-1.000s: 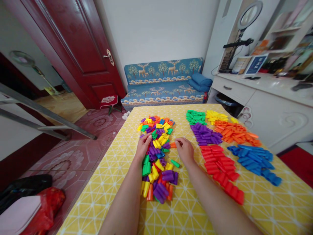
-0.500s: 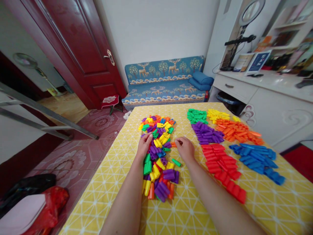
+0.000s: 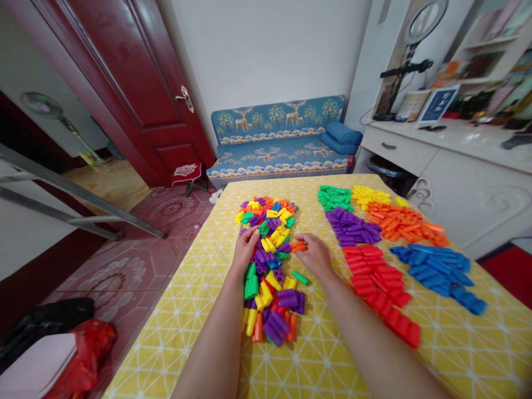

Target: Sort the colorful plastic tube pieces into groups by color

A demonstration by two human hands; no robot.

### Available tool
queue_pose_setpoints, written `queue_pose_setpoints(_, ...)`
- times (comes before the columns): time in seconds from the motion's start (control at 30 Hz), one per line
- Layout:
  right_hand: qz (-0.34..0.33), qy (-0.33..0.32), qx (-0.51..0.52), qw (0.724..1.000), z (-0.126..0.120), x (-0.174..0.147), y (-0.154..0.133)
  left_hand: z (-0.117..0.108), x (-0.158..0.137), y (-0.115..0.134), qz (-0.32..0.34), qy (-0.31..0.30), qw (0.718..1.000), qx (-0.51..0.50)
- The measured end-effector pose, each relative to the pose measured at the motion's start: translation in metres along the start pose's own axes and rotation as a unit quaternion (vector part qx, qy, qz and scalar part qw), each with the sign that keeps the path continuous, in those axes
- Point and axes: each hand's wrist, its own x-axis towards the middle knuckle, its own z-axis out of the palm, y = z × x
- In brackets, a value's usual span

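Observation:
A long mixed pile of coloured plastic pieces (image 3: 269, 260) lies on the yellow patterned tablecloth (image 3: 195, 316). My left hand (image 3: 245, 250) rests on the pile's left edge, fingers spread over purple pieces. My right hand (image 3: 316, 256) is at the pile's right edge, thumb and forefinger pinched on an orange piece (image 3: 296, 246). A loose green piece (image 3: 300, 277) lies just below that hand. To the right are sorted heaps: green (image 3: 333, 197), yellow (image 3: 368, 195), purple (image 3: 353, 226), orange (image 3: 405, 224), red (image 3: 382, 285) and blue (image 3: 440, 269).
The table's left edge drops to a tiled floor with a red bag (image 3: 89, 349) and a black bag (image 3: 41, 318). A blue sofa (image 3: 278, 144) and a dark red door (image 3: 137, 94) stand beyond. A white cabinet (image 3: 457, 183) is close on the right.
My right hand has slid a little to the left and its fingers have closed on the orange piece. My left hand has stayed on the pile.

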Motion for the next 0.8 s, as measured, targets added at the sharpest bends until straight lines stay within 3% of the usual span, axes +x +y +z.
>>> queue_pose_setpoints(0.17,-0.039,-0.018,-0.016,0.999,-0.004,-0.002,0.002,0.000,0.001,-0.002,0.004,0.003,1.000,0.014)
queue_pose_setpoints(0.3,-0.029,-0.017,0.052,0.998,-0.004,-0.002,0.002,0.000,0.000,-0.001,-0.001,0.000,1.000,0.013)
queue_pose_setpoints(0.53,0.027,0.078,0.168,0.982,-0.010,-0.007,-0.001,0.000,0.000,0.001,-0.003,0.008,1.000,0.016)
queue_pose_setpoints(0.67,0.002,0.137,0.110,0.984,-0.060,0.018,0.018,0.000,-0.001,0.002,-0.002,0.006,1.000,0.019)
queue_pose_setpoints(0.8,0.043,0.227,-0.042,0.972,-0.135,0.061,0.071,0.001,0.000,0.003,0.001,0.002,1.000,0.017)
